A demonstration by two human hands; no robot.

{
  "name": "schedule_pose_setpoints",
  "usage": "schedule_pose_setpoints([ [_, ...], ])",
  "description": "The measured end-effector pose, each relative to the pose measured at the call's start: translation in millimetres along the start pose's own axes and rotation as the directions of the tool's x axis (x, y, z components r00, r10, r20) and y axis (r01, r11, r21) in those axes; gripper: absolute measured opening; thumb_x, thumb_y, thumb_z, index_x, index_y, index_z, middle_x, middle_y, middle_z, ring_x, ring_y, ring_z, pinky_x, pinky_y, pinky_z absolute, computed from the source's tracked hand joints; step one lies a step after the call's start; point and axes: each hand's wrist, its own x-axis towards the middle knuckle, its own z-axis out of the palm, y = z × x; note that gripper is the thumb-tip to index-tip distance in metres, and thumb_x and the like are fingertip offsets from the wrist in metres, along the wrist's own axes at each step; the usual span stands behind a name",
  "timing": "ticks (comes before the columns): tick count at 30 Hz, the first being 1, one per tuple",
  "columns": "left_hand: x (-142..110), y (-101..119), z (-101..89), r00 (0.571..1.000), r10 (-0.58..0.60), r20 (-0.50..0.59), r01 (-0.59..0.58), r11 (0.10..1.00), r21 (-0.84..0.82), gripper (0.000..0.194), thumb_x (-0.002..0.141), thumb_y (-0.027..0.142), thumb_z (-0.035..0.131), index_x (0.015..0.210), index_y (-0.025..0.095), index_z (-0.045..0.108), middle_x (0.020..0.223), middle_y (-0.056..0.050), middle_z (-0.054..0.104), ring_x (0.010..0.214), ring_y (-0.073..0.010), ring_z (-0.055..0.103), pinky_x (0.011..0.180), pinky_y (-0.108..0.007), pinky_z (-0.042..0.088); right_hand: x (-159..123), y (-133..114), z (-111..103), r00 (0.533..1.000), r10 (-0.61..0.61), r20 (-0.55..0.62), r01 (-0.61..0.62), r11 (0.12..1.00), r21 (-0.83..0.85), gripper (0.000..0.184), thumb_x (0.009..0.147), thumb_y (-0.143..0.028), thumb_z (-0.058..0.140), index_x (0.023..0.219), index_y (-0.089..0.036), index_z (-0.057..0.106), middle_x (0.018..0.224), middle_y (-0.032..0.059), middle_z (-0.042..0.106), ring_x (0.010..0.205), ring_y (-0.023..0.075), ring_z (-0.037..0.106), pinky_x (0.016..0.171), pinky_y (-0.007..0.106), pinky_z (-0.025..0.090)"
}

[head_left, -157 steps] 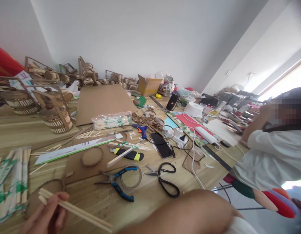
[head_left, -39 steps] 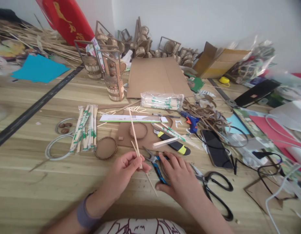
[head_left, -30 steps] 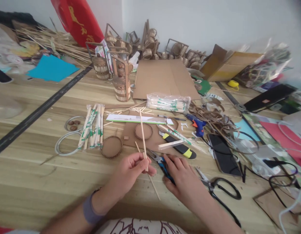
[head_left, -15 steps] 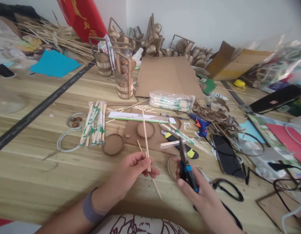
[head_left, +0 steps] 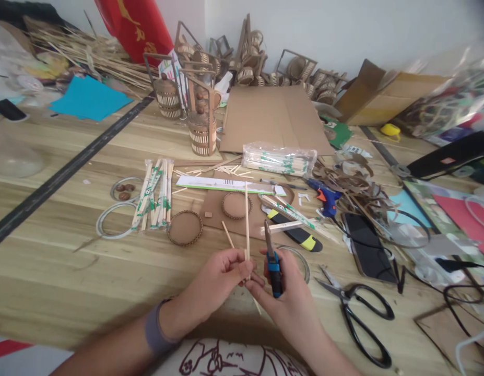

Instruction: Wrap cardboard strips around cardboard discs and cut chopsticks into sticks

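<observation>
My left hand (head_left: pixel 229 269) pinches thin wooden chopsticks (head_left: pixel 247 219) between thumb and fingers; one stands nearly upright and another slants below it. Close beside it, my right hand (head_left: pixel 291 292) is closed around blue-and-black pliers (head_left: pixel 273 269), their jaws pointing up and away. The right thumb and fingertips reach to the lower ends of the sticks. Beyond the hands lie two round cardboard discs with braided rims, one (head_left: pixel 185 228) on the bare table and one (head_left: pixel 236 204) on a brown cardboard sheet.
Black-handled scissors (head_left: pixel 353 303) lie to the right, near a phone (head_left: pixel 369 248) and a blue glue gun (head_left: pixel 323 198). Wrapped chopsticks (head_left: pixel 153 193) lie at left. Small wooden baskets (head_left: pixel 202 136) stand behind, before a large cardboard sheet (head_left: pixel 273 117).
My right hand has moved left with the pliers, and its fingers have come to the sticks' lower ends. The scissors are more fully visible. My left hand still holds the sticks.
</observation>
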Motion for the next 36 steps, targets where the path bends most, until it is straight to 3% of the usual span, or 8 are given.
schedule_pose_setpoints([
  [4,-2.9,-1.1,-1.7,1.000,0.012,0.026,-0.015,0.993,0.119,0.035,0.081,0.051,0.065,0.073,0.017,0.056,0.071,-0.002,0.066,0.072,-0.0183,0.064,0.069,-0.029,0.047,-3.1,-0.3,-5.4,0.989,0.079,0.122,-0.088,0.993,0.073,0.036,0.074,-0.031,0.067,0.106,-0.020,0.058,0.086,0.0026,0.056,0.078,0.0215,0.057,0.070,0.033,0.047],
  [7,-5.0,3.3,-3.9,0.998,0.004,0.067,-0.017,0.982,0.190,0.034,0.084,0.049,0.062,0.078,0.016,0.059,0.075,-0.004,0.070,0.076,-0.0192,0.066,0.070,-0.028,0.047,-10.3,0.1,-24.5,0.942,0.184,0.281,-0.244,0.949,0.197,0.037,0.076,-0.033,0.066,0.110,-0.021,0.060,0.085,0.0011,0.057,0.079,0.0204,0.056,0.073,0.033,0.045],
  [9,-5.4,7.4,-5.7,0.996,-0.014,0.084,-0.004,0.977,0.212,0.034,0.085,0.049,0.061,0.081,0.015,0.060,0.077,-0.006,0.073,0.076,-0.0190,0.067,0.070,-0.028,0.047,-15.3,0.9,-44.1,0.869,0.262,0.419,-0.395,0.879,0.269,0.031,0.079,-0.037,0.064,0.106,-0.021,0.062,0.084,0.0005,0.057,0.076,0.0186,0.053,0.071,0.031,0.043],
  [14,-4.8,11.8,-8.1,0.987,-0.091,0.132,0.066,0.981,0.184,0.037,0.082,0.051,0.064,0.082,0.014,0.062,0.074,-0.008,0.076,0.067,-0.0163,0.065,0.067,-0.027,0.047,-19.4,0.0,-85.2,0.582,0.378,0.719,-0.748,0.597,0.291,0.036,0.069,-0.031,0.070,0.102,-0.019,0.065,0.086,0.0017,0.060,0.077,0.0163,0.053,0.070,0.028,0.042],
  [18,-4.3,8.8,-9.4,0.974,-0.126,0.186,0.102,0.986,0.134,0.036,0.081,0.049,0.065,0.088,0.014,0.064,0.071,-0.005,0.075,0.063,-0.0144,0.065,0.065,-0.026,0.045,-14.9,-3.7,-90.0,0.471,0.376,0.798,-0.826,0.504,0.250,0.037,0.058,-0.027,0.068,0.093,-0.016,0.065,0.088,0.0029,0.060,0.079,0.0162,0.054,0.066,0.026,0.041],
  [22,-5.0,7.8,-9.6,0.967,-0.131,0.216,0.101,0.984,0.146,0.032,0.081,0.046,0.066,0.082,0.014,0.064,0.069,-0.004,0.075,0.061,-0.0133,0.064,0.064,-0.025,0.045,-8.1,-5.8,-86.6,0.446,0.377,0.811,-0.816,0.543,0.196,0.039,0.057,-0.025,0.063,0.096,-0.017,0.064,0.091,0.0034,0.062,0.082,0.0168,0.055,0.067,0.026,0.040],
  [28,-8.1,7.8,-4.1,0.942,-0.185,0.279,0.161,0.981,0.108,0.034,0.079,0.048,0.068,0.074,0.015,0.063,0.068,-0.004,0.073,0.060,-0.0135,0.064,0.064,-0.025,0.047,2.2,-9.8,-82.0,0.477,0.341,0.810,-0.705,0.699,0.121,0.026,0.060,-0.026,0.061,0.085,-0.018,0.062,0.092,0.0031,0.061,0.089,0.0200,0.052,0.074,0.030,0.039],
  [36,-7.5,4.7,-5.9,0.932,-0.195,0.307,0.191,0.981,0.043,0.039,0.077,0.052,0.072,0.077,0.013,0.068,0.069,-0.005,0.072,0.059,-0.0123,0.063,0.064,-0.025,0.050,12.3,-24.1,-74.9,0.486,0.363,0.795,-0.641,0.766,0.042,0.031,0.059,-0.025,0.058,0.089,-0.018,0.064,0.085,0.0000,0.055,0.084,0.0182,0.045,0.072,0.029,0.032],
])
